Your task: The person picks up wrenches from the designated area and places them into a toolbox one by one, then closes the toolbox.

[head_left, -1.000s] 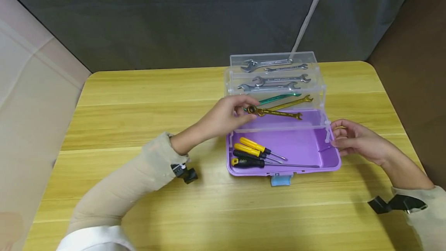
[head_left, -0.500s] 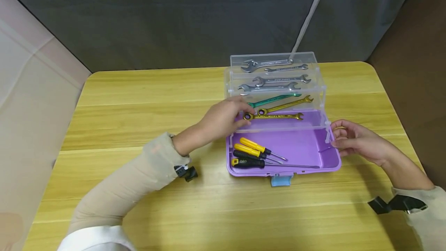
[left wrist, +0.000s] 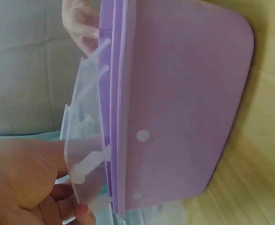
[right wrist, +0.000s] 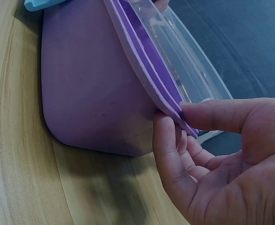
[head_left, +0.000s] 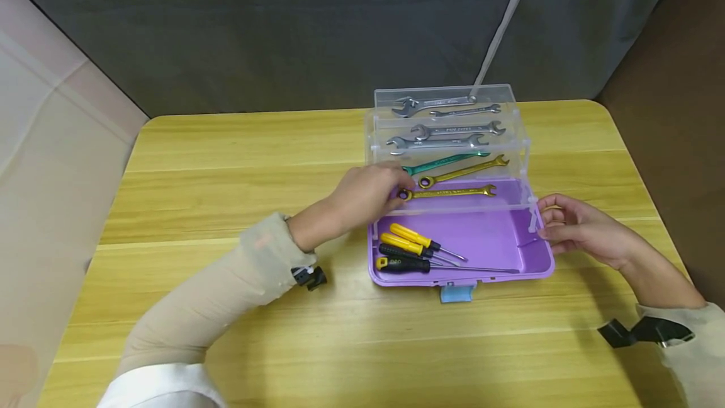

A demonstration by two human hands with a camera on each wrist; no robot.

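Observation:
A purple toolbox with clear stepped trays stands open on the table. In the lowest tray lie a gold combination wrench, a second gold wrench and a green wrench. My left hand reaches over the tray's left wall, fingers at the nearer gold wrench's ring end; fingertips are partly hidden, so any grip on it is unclear. At the right end, my right hand pinches the toolbox rim between thumb and fingers, also seen in the right wrist view with the hand below.
Several silver wrenches lie in the upper trays. Several screwdrivers with yellow or black handles lie in the purple bottom. A blue latch hangs at the front. Behind the wooden table is a dark curtain.
My left hand has lowered the nearer gold wrench from above into the lowest tray, where it then shifted slightly forward and right. The right hand has stayed at the rim.

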